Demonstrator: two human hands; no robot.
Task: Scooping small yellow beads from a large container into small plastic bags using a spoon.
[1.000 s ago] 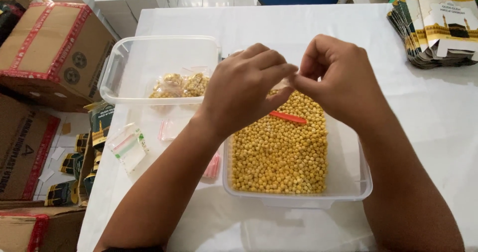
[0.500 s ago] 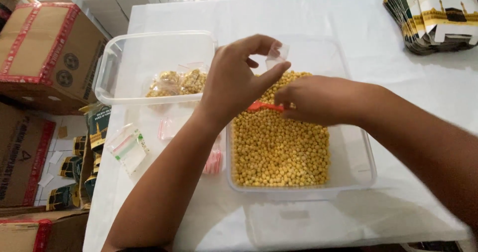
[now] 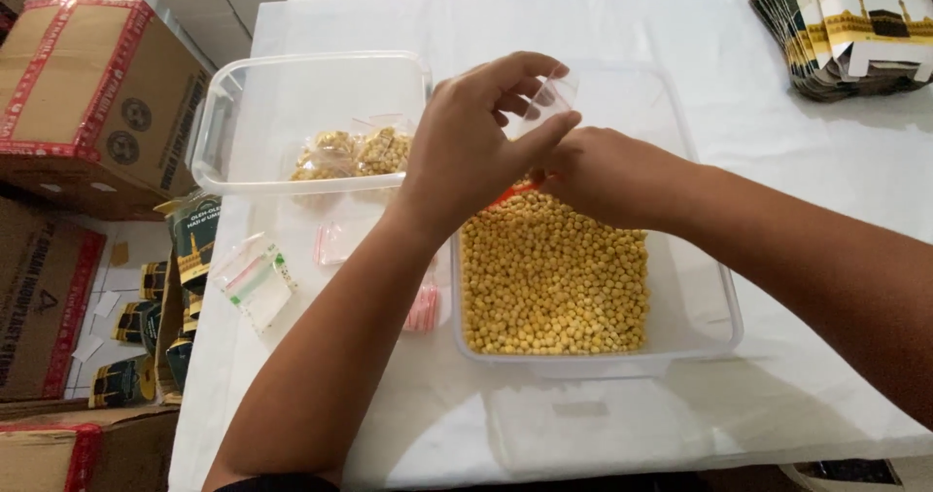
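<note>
Leftmost, well away from the fingers, brown cardboard boxes [image 3: 92, 103] with red tape bands sit on the floor beside the table [image 3: 603, 20], and dark green printed pouches [image 3: 194, 234] with a gold building picture stand in an open carton below them. On the table's left part lies a stack of empty clear zip bags [image 3: 255, 278] with a red and green strip — spare stock, probably, kept within reach of the left hand. Beyond it stands a clear plastic tub [image 3: 224, 113] holding a few filled small bags of yellow pellets [image 3: 355, 152], likely set there so finished ones stay apart from loose stock.

The left hand [image 3: 466, 147] is raised over the near tub, its thumb and forefinger pinched on a small clear zip bag [image 3: 550, 95], apparently holding the mouth up and open. Just right of those fingers and a little lower, the right hand [image 3: 607, 176] reaches across, knuckles up; its fingers curl down toward an orange scoop-like piece [image 3: 505, 197] peeking out beneath, but whether they grip it I cannot tell. Under both hands sits the clear rectangular container [image 3: 700, 302] — its left side heaped with loose yellow pellets [image 3: 549, 278], its right side bare.

Far right, at the table's back corner, a fanned stack of printed cartons [image 3: 855, 25], white with green and gold edges and a black cube picture, lies well apart from the hands.
</note>
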